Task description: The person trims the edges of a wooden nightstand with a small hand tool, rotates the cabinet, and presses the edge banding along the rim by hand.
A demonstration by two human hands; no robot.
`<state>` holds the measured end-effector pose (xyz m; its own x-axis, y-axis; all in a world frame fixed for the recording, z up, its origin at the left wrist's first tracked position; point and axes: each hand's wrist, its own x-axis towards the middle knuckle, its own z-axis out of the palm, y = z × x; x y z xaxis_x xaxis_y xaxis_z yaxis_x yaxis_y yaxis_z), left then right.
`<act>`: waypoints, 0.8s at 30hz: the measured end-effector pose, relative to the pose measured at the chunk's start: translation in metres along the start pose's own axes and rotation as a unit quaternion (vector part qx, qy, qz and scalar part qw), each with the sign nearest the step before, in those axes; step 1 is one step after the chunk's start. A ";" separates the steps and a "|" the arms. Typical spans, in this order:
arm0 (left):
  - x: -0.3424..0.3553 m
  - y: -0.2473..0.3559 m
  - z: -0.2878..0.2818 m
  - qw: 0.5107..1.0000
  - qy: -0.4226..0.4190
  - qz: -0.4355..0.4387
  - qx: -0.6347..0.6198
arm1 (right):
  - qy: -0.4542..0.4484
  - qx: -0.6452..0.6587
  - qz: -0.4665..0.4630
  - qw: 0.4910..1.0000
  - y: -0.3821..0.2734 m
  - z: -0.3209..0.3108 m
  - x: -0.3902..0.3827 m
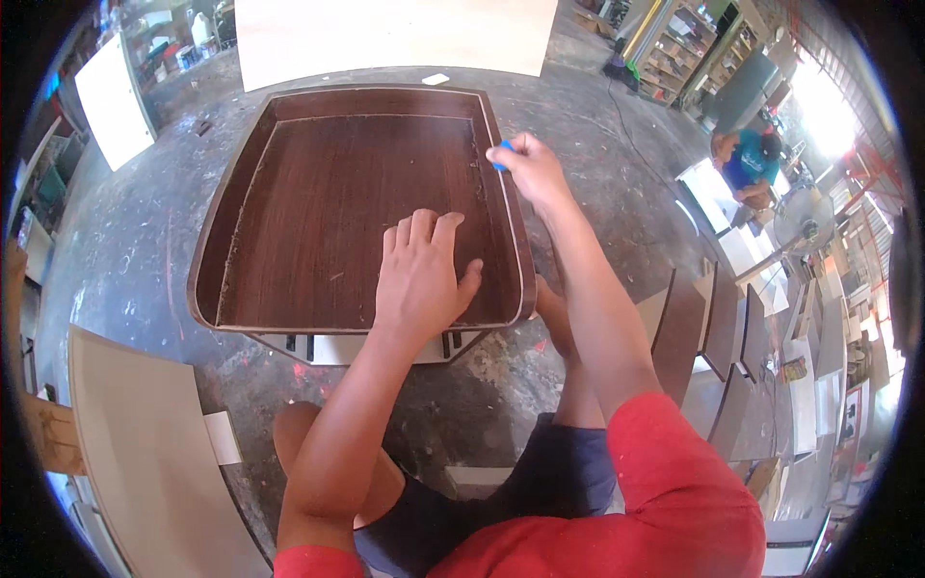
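The tray sits upper centre, narrower end up-frame, long axis hard to judge. The right hand curls round a blue tool at its right rim; the left hand, fingers loosely spread, grasps nothing. Stained floor spreads left and right, a white panel above.

A fan stands near a person in teal at right, with shelves farther back and a pale panel at lower left.

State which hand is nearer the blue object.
Right. The right hand holds the blue object at the right side of the brown tray; the left hand is left of it, over the tray.
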<state>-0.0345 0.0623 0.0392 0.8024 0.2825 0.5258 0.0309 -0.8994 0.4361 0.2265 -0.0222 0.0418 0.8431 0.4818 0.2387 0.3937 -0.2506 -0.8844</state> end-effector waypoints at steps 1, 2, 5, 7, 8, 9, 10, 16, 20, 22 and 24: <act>0.000 0.001 -0.001 1.000 -0.003 0.000 0.003 | 0.014 -0.006 0.007 1.000 0.002 0.005 0.019; -0.001 0.002 -0.002 1.000 -0.002 0.002 0.007 | 0.028 -0.011 0.013 0.999 0.003 0.008 0.037; 0.000 0.000 0.003 1.000 -0.002 -0.009 0.005 | 0.044 -0.002 0.017 0.999 0.006 0.019 0.076; -0.002 0.001 0.000 1.000 -0.001 -0.012 -0.002 | 0.047 -0.001 0.031 0.998 0.001 0.025 0.095; -0.003 0.001 0.000 1.000 -0.002 -0.010 0.003 | 0.051 -0.006 0.047 0.998 -0.002 0.027 0.105; -0.004 0.000 -0.001 1.000 -0.005 -0.016 0.005 | 0.051 -0.010 0.063 0.997 -0.004 0.032 0.116; -0.003 0.001 0.000 1.000 -0.006 -0.015 0.001 | 0.066 -0.018 0.057 0.996 0.003 0.031 0.132; 0.001 -0.003 0.003 1.000 0.001 -0.022 0.007 | 0.028 0.000 0.038 0.999 0.016 0.030 0.131; 0.003 -0.005 0.007 1.000 0.017 -0.009 0.015 | 0.020 -0.005 0.039 0.999 0.016 0.021 0.095; 0.004 -0.007 0.007 1.000 0.021 -0.012 0.013 | 0.016 -0.032 0.023 0.999 0.008 0.017 0.068; 0.004 -0.006 0.005 1.000 0.014 -0.019 0.009 | 0.007 -0.024 0.023 0.999 0.006 0.011 0.042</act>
<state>-0.0283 0.0674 0.0345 0.7836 0.3262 0.5287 0.0730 -0.8935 0.4432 0.2599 0.0053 0.0423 0.8654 0.4575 0.2043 0.3714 -0.3119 -0.8745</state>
